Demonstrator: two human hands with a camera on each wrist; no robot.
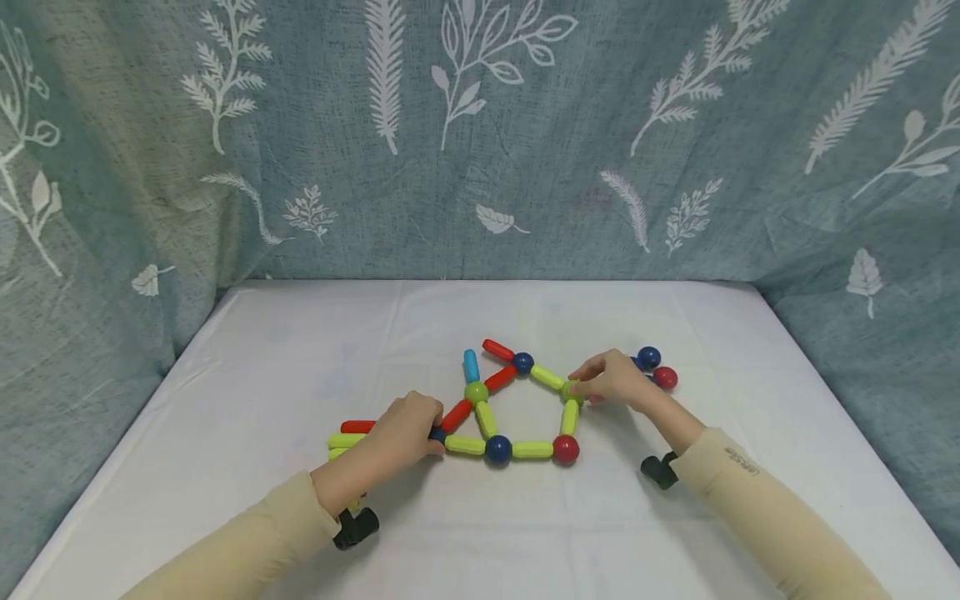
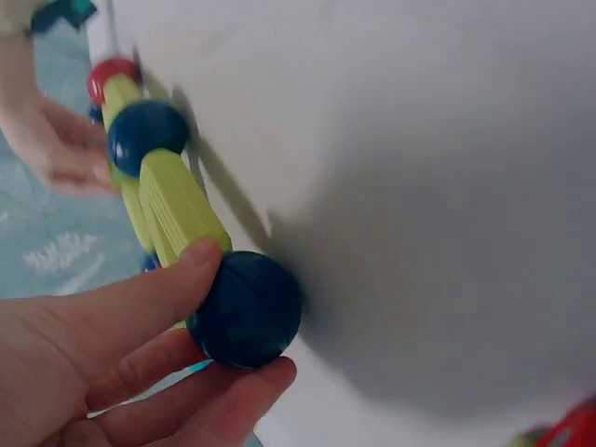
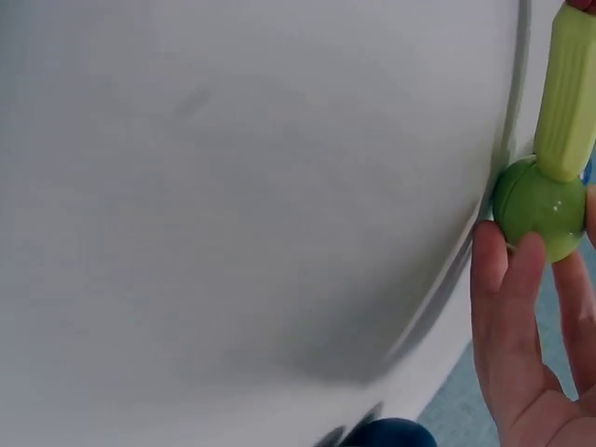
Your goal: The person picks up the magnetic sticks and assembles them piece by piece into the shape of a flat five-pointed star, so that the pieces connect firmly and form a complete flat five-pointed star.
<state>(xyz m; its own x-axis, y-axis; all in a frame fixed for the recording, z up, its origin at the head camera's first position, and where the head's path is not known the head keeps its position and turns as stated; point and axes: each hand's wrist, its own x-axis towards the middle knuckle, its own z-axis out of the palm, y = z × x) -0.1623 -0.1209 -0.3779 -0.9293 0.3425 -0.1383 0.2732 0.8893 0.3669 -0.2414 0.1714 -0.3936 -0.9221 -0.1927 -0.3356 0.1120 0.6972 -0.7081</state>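
Observation:
A flat frame of magnetic rods and balls lies on the table. My left hand (image 1: 405, 429) pinches the dark blue ball (image 2: 247, 312) at its left corner between thumb and fingers. At the right corner my right hand (image 1: 618, 379) holds a green ball (image 3: 540, 209) with its fingertips. Yellow-green rods (image 1: 532, 450) link these corners through a blue ball (image 1: 498, 450) and a red ball (image 1: 566, 450). Red rods (image 1: 456, 416) run from the left corner past another green ball (image 1: 476, 392) to a far blue ball (image 1: 522, 363). A light blue rod (image 1: 470, 365) and a red rod (image 1: 498, 350) stick outward.
Loose red (image 1: 357, 427) and yellow-green rods (image 1: 345, 440) lie left of the frame, partly behind my left forearm. Beyond my right hand are a loose blue ball (image 1: 649, 358) and red ball (image 1: 665, 378). A white cloth covers the table (image 1: 480, 542); a patterned curtain (image 1: 555, 167) hangs behind.

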